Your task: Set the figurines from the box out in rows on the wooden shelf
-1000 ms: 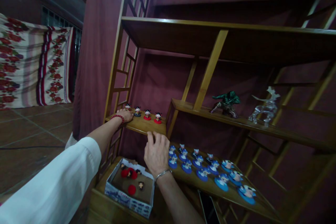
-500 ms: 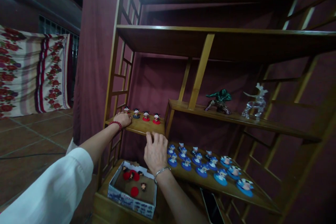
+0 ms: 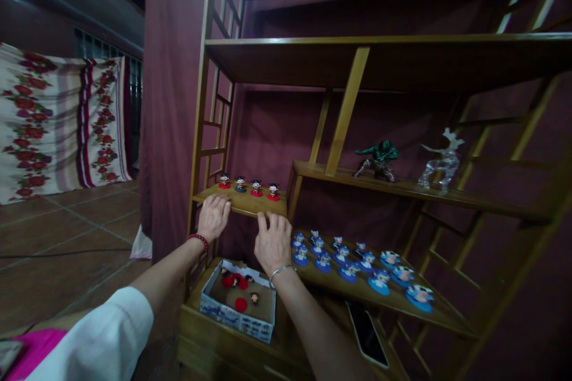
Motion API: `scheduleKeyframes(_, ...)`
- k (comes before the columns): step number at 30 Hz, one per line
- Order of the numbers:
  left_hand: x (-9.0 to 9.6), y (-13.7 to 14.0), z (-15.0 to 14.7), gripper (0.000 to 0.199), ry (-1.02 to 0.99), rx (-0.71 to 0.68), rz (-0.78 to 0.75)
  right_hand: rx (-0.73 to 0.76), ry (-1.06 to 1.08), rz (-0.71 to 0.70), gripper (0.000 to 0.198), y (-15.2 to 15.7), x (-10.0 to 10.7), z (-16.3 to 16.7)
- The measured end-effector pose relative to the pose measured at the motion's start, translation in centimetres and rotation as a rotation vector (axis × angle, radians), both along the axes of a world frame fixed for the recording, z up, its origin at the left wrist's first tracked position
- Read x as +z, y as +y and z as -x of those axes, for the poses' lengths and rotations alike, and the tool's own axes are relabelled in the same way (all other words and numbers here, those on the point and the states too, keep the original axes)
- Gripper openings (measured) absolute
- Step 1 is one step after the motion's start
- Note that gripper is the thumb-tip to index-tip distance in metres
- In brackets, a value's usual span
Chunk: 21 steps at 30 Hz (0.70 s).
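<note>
My left hand [image 3: 213, 217] rests on the front edge of a small wooden shelf [image 3: 243, 202], fingers spread, holding nothing. My right hand [image 3: 273, 243] touches the same edge further right, also empty, with a bracelet at the wrist. On that shelf stands a row of several small red-based figurines [image 3: 249, 186], behind my fingers. Below my hands sits an open cardboard box [image 3: 239, 302] with a few more red figurines inside. On the lower shelf to the right stand several blue-based figurines [image 3: 353, 260].
A green figure [image 3: 378, 160] and a clear deer figure [image 3: 442, 161] stand on the middle right shelf. A phone [image 3: 367, 333] lies on the bottom board. A maroon curtain hangs behind the rack. A floral cloth [image 3: 62, 122] and tiled floor lie at left.
My left hand has drawn back from beside the figurines to the shelf's front edge. The camera has pulled back and down, showing more of the bottom board and the phone.
</note>
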<state>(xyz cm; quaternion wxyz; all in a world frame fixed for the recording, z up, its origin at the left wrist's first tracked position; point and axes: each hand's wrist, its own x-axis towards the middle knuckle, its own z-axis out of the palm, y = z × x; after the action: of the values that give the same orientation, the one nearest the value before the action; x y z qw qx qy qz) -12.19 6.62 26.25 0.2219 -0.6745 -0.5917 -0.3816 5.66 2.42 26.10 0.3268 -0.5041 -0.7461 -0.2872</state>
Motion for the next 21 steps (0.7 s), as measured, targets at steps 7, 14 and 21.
scheduleKeyframes(7, -3.7, -1.9, -1.7, 0.063, -0.046, 0.003, -0.079, 0.022, 0.02, -0.028, 0.047, -0.3, -0.7, 0.1)
scheduleKeyframes(14, -7.2, -3.8, -3.1, 0.069, -0.12, -0.092, 0.074, 0.056, 0.011, -0.02, 0.059, -0.6, -1.9, -0.1)
scheduleKeyframes(21, -14.9, -6.3, -4.7, 0.038, -0.134, -0.131, 0.573, 0.072, 0.033, 0.039, 0.067, -1.6, -4.1, 0.5)
